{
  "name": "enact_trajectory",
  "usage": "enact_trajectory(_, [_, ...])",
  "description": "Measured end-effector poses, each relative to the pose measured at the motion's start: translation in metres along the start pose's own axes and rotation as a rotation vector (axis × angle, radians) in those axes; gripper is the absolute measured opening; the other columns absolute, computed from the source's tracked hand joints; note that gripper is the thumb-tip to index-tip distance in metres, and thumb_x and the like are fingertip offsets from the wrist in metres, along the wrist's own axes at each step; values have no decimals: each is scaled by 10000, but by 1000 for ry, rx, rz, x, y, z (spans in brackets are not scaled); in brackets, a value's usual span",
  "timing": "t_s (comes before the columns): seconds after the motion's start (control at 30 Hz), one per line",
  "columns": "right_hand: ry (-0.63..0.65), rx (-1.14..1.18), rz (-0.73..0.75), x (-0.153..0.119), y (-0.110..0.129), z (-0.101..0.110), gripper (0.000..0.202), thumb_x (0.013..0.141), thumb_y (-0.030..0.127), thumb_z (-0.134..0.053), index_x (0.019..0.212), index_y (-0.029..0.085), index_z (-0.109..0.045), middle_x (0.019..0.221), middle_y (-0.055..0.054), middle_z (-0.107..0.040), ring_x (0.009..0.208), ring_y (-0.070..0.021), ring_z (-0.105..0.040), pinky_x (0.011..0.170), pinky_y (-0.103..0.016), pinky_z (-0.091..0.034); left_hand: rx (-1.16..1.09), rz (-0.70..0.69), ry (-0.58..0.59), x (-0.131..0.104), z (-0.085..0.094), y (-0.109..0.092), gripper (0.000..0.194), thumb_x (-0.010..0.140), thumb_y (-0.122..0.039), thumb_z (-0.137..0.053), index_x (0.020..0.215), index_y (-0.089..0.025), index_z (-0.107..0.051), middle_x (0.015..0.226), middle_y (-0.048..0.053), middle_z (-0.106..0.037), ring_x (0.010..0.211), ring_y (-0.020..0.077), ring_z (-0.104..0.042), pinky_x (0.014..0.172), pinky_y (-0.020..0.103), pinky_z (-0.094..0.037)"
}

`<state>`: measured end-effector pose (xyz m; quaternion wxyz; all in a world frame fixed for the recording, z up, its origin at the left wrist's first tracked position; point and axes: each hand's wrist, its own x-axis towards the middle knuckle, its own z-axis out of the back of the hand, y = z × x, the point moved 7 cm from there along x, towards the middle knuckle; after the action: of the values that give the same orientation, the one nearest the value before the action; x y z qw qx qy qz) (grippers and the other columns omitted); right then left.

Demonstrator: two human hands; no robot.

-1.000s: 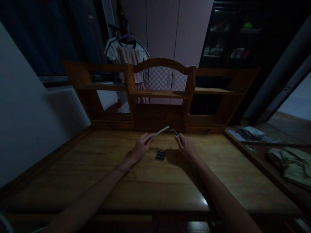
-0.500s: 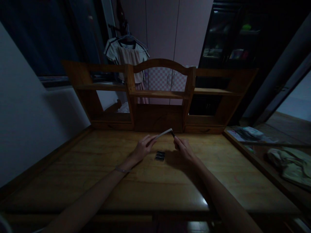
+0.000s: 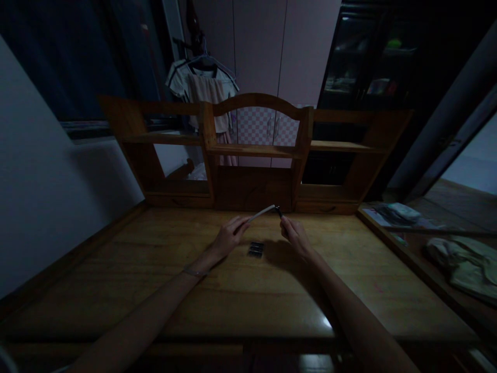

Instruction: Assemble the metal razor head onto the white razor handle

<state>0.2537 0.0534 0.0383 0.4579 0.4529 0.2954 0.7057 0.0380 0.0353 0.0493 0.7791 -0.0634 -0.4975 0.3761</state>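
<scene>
My left hand is closed on the lower left end of a thin white strip, which slants up to the right above the desk. My right hand grips a small dark tool whose tip is at the strip's far end; whether they touch is too small to tell. Below and between both hands, a small pack of dark pieces lies flat on the wooden desk.
A wooden shelf unit with small drawers stands along the desk's back edge. Folded cloth and a plastic-wrapped item lie beyond the right edge. A wall borders the left side.
My right hand and the dark tool have shifted slightly to the right. My left hand and the strip have hardly moved.
</scene>
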Motion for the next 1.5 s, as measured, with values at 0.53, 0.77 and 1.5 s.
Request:
enact_trajectory(0.53, [74,196,-70,0,-3,-13,499,887,611,-321,617,202,-413,541,27,-372,491,-113,-341,470,-244,-273,3,-13,-21,0,0,1,269,899,-302,-516,1126,-214,-631,994,66,-665,895,179,-616,817,333,-499])
enact_trajectory(0.77, [81,308,-56,7,-1,-9,432,891,562,-362,659,202,-416,559,40,-357,471,-98,-312,441,-229,-230,-6,58,-16,2,3,17,264,901,-314,-506,1101,-211,-645,984,66,-668,904,177,-622,818,313,-494])
enact_trajectory(1.5, [-29,-498,170,2,5,1,209,883,377,-421,829,215,-543,681,-8,-595,622,-163,-552,571,-232,-312,-69,170,10,-1,1,35,287,892,-351,-509,1053,-189,-682,929,66,-672,837,171,-623,739,283,-496])
